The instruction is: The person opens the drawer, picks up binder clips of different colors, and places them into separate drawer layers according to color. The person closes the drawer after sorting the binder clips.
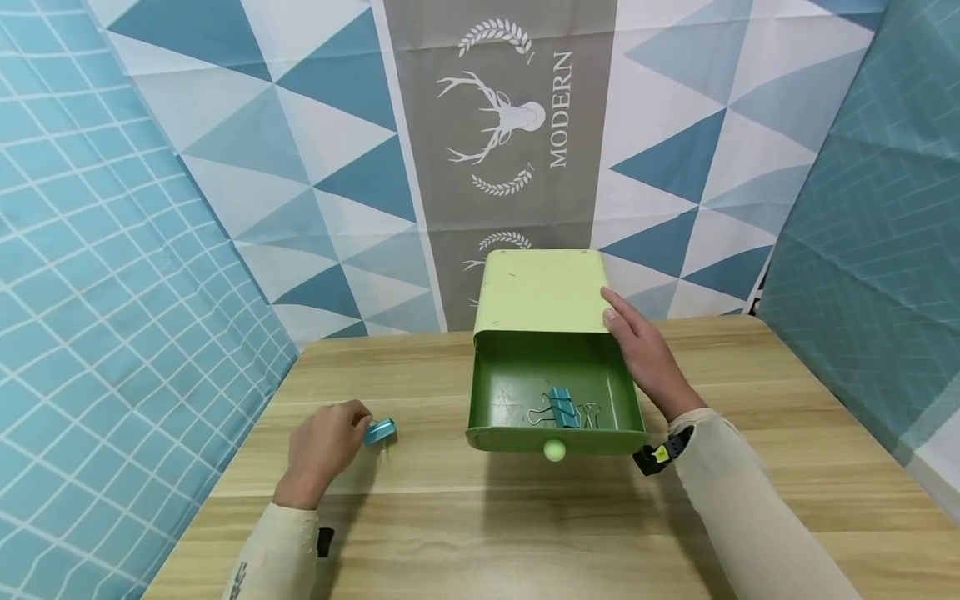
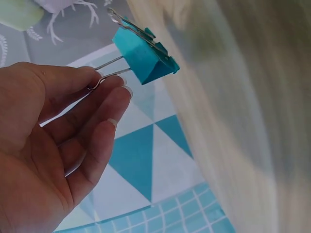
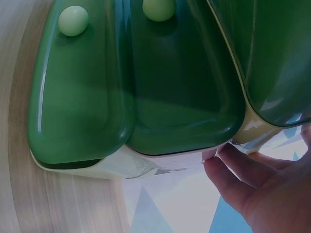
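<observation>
My left hand (image 1: pixel 324 450) pinches a teal binder clip (image 1: pixel 380 431) by one wire handle, thumb against fingertips. In the left wrist view, the clip (image 2: pixel 141 52) points away from the fingers, and its other handle is folded against the body. A light green drawer cabinet (image 1: pixel 543 292) stands to the right, its top drawer (image 1: pixel 502 440) pulled out. Inside that drawer lies another blue binder clip (image 1: pixel 562 408) with its wire handles spread. My right hand (image 1: pixel 651 360) rests against the cabinet's right side near the top edge; in the right wrist view its fingertips (image 3: pixel 218 170) touch the side wall.
Two lower drawers with round knobs (image 3: pixel 73 21) show in the right wrist view; the lowest sits slightly out of line. Under everything is a wooden table (image 1: pixel 420 517). Patterned cloth (image 1: pixel 337 167) hangs behind, and tiled cloth (image 1: pixel 112 292) borders the left.
</observation>
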The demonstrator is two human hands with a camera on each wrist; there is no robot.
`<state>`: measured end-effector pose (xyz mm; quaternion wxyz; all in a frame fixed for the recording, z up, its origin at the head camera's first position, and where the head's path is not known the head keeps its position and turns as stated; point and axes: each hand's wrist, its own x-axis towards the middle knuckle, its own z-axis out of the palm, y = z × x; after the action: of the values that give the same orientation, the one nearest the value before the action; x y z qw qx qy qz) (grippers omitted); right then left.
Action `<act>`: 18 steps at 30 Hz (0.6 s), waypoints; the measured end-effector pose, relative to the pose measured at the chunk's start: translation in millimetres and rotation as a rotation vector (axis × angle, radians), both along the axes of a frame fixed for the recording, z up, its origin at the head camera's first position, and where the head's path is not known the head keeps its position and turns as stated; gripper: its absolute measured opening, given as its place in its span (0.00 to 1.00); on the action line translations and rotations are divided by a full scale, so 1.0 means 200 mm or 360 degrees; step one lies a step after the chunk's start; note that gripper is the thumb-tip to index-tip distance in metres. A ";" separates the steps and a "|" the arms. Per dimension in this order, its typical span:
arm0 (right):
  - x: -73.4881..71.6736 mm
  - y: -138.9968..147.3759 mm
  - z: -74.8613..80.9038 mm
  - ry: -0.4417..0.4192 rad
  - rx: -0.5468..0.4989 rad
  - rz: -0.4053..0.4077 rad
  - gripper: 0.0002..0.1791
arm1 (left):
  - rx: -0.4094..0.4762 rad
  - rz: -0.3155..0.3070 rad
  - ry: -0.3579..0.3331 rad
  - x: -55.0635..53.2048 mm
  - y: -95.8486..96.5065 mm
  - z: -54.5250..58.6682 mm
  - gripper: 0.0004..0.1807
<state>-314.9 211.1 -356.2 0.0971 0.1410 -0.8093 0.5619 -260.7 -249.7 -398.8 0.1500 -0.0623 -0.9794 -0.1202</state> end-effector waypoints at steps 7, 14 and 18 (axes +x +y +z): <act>0.01 0.00 0.00 -0.0008 0.0000 -0.0010 0.31 | -0.0030 -0.0089 0.0159 0.03 0.06 0.05 0.05; 0.09 -0.04 0.09 -0.0040 -0.0004 0.0006 0.33 | -0.0058 -0.0110 0.0264 0.06 0.11 0.10 0.05; 0.07 -0.03 0.07 -0.0018 0.0002 0.0003 0.32 | -0.0062 -0.0138 0.0384 0.06 0.15 0.13 0.04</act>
<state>-301.4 205.7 -342.7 0.0919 0.1385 -0.8100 0.5624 -248.3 -219.9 -372.6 0.2601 -0.1216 -0.9528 -0.0991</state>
